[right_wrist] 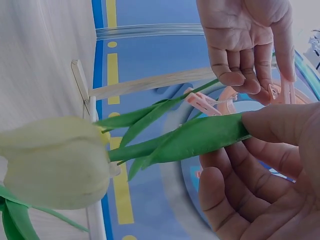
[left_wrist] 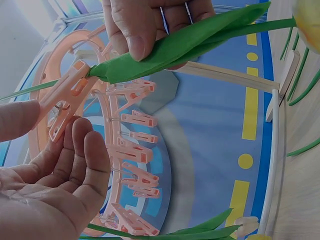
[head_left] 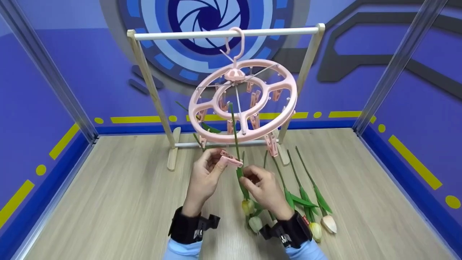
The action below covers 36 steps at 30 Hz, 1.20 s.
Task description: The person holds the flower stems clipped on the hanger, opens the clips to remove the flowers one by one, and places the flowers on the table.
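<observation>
The left hand [head_left: 203,177] pinches a pink clothespin [head_left: 232,161] at the stem of a yellow tulip [head_left: 244,191]; the right hand [head_left: 266,187] pinches its leaf, bloom downward, well inside the worktop's [head_left: 126,198] side edges.

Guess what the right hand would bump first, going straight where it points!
Probably the pink plastic clothespin in the left hand, past the leafy yellow tulip the right hand pinches; depth is unclear.

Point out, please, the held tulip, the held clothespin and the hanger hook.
Held tulip [right_wrist: 60,162]: right wrist view, blossom.
Held clothespin [left_wrist: 61,91]: left wrist view, upper lever.
Hanger hook [head_left: 243,41]: head view, curved side.
</observation>
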Available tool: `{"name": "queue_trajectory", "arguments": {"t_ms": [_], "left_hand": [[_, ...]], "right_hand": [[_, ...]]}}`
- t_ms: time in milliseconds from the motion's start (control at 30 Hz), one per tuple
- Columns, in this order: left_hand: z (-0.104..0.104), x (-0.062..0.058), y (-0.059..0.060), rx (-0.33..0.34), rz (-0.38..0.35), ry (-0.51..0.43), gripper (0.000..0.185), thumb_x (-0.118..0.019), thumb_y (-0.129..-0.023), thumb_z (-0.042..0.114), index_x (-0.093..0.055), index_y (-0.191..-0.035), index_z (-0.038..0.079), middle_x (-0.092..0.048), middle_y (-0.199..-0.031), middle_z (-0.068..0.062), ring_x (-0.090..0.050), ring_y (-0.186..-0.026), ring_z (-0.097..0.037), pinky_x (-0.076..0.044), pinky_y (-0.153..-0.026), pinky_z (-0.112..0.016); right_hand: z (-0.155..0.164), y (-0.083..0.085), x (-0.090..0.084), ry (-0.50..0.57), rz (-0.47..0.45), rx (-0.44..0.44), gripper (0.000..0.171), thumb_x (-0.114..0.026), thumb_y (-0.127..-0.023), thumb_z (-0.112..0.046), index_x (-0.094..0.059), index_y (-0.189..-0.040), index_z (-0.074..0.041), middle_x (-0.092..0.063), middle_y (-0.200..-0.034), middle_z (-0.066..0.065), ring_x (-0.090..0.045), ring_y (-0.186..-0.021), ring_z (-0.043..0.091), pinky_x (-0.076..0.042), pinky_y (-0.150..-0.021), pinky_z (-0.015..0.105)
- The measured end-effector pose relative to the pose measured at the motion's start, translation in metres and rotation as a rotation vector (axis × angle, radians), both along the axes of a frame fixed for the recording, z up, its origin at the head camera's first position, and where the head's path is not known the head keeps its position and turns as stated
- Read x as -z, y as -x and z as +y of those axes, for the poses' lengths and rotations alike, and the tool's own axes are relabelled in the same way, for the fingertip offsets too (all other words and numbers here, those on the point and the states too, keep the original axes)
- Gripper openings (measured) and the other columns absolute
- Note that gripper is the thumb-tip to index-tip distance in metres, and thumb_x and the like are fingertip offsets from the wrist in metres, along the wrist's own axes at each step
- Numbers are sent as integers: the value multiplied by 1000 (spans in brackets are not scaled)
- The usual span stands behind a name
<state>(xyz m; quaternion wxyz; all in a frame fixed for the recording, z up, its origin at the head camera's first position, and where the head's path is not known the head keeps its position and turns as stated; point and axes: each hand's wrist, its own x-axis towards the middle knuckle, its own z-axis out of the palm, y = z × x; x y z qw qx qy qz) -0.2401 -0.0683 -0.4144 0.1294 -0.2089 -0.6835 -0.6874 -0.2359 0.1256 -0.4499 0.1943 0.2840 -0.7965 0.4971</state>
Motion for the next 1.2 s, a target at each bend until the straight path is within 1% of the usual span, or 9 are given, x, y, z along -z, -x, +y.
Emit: {"name": "queue_trajectory", "arguments": {"t_ms": [167,267,400,533,800,867,967,1100,1200], "left_hand": [[-1,-1,-1,17,-6,3,19,-55,-107,8,-57,-119,-7,-73,-109,-19,-64,-98,-29,-53,-82,-26],[-1,-1,-1,18,-3,12,18,-55,-107,9,-56,-117,-7,-73,-109,-19,-65,-99,-28,-52,-82,-25],[-1,-1,-1,9,4,20,18,-56,-107,9,-56,-116,-6,-74,-109,-18,-65,-101,-25,-52,-82,-26],[0,-1,-1,2,6,13,18,-57,-106,8,-56,-117,-7,-73,-108,-18,-65,-100,-33,-53,-82,-26],[1,-1,-2,-21,29,5,17,-58,-106,8,-58,-115,-6,-73,-106,-16,-66,-97,-36,-55,-82,-26],[1,-1,-2,-27,38,6,17,-59,-105,8,-59,-115,-6,-73,-106,-17,-66,-95,-36,-55,-81,-25],[1,-1,-2,-35,48,11,16,-59,-105,7,-59,-115,-6,-73,-106,-17,-66,-94,-32,-55,-80,-25],[1,-1,-2,-54,51,15,17,-61,-104,7,-60,-115,-6,-72,-106,-17,-66,-93,-27,-54,-78,-24],[2,-1,-2,-69,48,12,18,-62,-103,7,-61,-116,-6,-71,-106,-17,-66,-93,-28,-53,-78,-24]], "right_hand": [[-1,-1,0,4,7,4,7,-70,-94,1,-71,-97,-5,-69,-82,1,-62,-69,9,-52,-58,23],[-1,-1,0,4,17,15,5,-72,-94,-2,-72,-98,-6,-68,-83,1,-62,-70,9,-52,-58,23],[-1,-1,0,11,31,31,5,-74,-93,-3,-73,-98,-7,-68,-84,1,-62,-70,8,-51,-57,23],[-2,-1,-1,25,48,35,6,-74,-93,-3,-74,-97,-8,-69,-84,0,-62,-69,9,-51,-57,23],[-3,-1,-2,33,66,22,5,-73,-93,-1,-74,-96,-5,-68,-84,1,-60,-68,9,-50,-56,22],[-2,-1,-2,33,71,21,3,-72,-94,-1,-74,-96,-3,-69,-83,2,-60,-68,10,-50,-56,23],[-2,-1,-3,34,77,19,2,-72,-94,-2,-74,-95,-2,-69,-83,2,-61,-67,11,-50,-56,23],[-2,-1,-3,37,77,22,3,-73,-94,-2,-74,-95,-4,-69,-83,1,-62,-67,12,-51,-55,23],[-2,-2,-3,43,75,24,6,-73,-93,-1,-75,-95,-6,-69,-83,1,-62,-67,11,-51,-55,23]]}}
